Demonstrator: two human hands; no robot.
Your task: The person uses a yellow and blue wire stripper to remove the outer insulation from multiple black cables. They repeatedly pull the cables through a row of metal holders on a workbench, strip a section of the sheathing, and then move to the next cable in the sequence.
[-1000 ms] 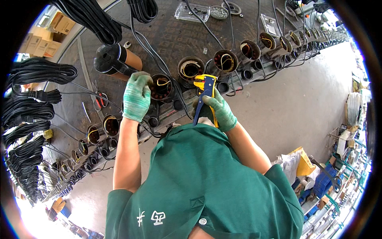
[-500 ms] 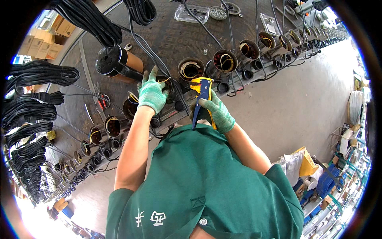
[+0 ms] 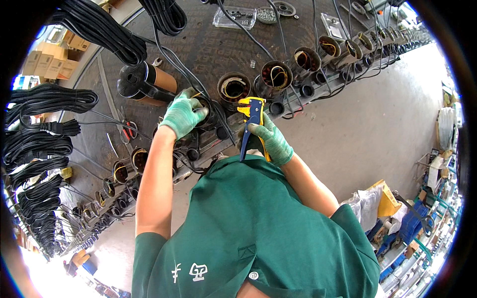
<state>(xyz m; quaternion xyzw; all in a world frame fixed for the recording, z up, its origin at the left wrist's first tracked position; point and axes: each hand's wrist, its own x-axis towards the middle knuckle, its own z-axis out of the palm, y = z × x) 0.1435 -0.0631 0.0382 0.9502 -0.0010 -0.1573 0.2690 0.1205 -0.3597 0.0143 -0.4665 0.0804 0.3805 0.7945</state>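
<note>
My right hand [image 3: 272,136], in a green-coated glove, grips a wire stripper [image 3: 254,115] with blue and yellow handles, its yellow jaws pointing up. My left hand [image 3: 183,115], gloved alike, bends over the mouth of a dark metal tube [image 3: 211,118]. Its curled fingers close on a thin yellow wire [image 3: 198,94] at the rim; the fingertips are partly hidden. Right of it stands another open tube [image 3: 234,85] with coiled pale and yellow wires inside. Wire stripper and wire are apart.
Similar wired tubes [image 3: 275,75] line the bench edge both ways. Black cable bundles [image 3: 99,30] hang at upper left. Behind my left hand lies a black-capped brown cylinder [image 3: 161,82]. Red-handled scissors [image 3: 130,130], a small spring [image 3: 252,64] and trays of small parts [image 3: 234,18] rest on the bench.
My left hand has shifted slightly left, and its outstretched fingers have curled in at the tube's rim. My right hand and the wire stripper stay about the same.
</note>
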